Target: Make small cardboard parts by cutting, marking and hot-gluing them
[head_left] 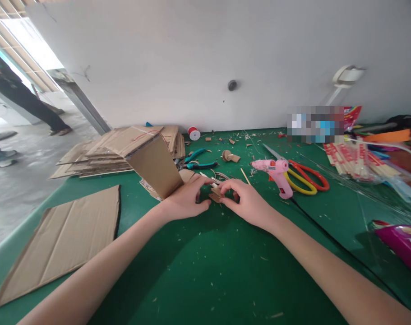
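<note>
My right hand [251,204] pinches a small piece of cardboard [215,195] between thumb and fingertips, just above the green table. To its left, my left hand [188,198] is curved, thumb and index finger apart, with the fingertips close to the same piece; whether they touch it I cannot tell. A folded cardboard form [156,167] stands tilted behind my left wrist. Beyond my hands lie pliers with teal handles [203,165] and a small cardboard piece with a round part [230,156]. A pink glue gun [276,174] lies right of my right hand.
Scissors with red and yellow handles [302,180] lie beside the glue gun, whose black cord [340,243] runs to the lower right. Cardboard sheets [100,151] are stacked at the back left; one flat sheet [66,239] lies in front. A red spool [193,133] stands near the wall.
</note>
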The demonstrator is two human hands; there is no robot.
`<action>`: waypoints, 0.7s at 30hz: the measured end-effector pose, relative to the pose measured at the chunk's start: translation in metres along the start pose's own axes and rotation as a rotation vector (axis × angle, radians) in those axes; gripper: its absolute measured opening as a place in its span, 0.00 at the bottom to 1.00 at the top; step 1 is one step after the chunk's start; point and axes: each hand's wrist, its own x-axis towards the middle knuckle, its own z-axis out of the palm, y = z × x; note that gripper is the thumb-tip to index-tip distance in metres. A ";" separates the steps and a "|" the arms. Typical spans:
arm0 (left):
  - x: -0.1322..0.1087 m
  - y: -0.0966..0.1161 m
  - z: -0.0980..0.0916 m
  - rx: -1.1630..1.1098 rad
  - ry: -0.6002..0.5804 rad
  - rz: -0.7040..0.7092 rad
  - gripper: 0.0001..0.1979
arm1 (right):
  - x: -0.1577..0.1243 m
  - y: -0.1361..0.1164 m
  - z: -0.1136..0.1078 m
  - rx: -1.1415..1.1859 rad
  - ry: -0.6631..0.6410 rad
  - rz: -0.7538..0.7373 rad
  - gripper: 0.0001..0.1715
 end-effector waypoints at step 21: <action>0.006 -0.009 0.004 0.008 -0.036 0.048 0.13 | 0.007 0.002 0.001 -0.106 -0.080 -0.089 0.07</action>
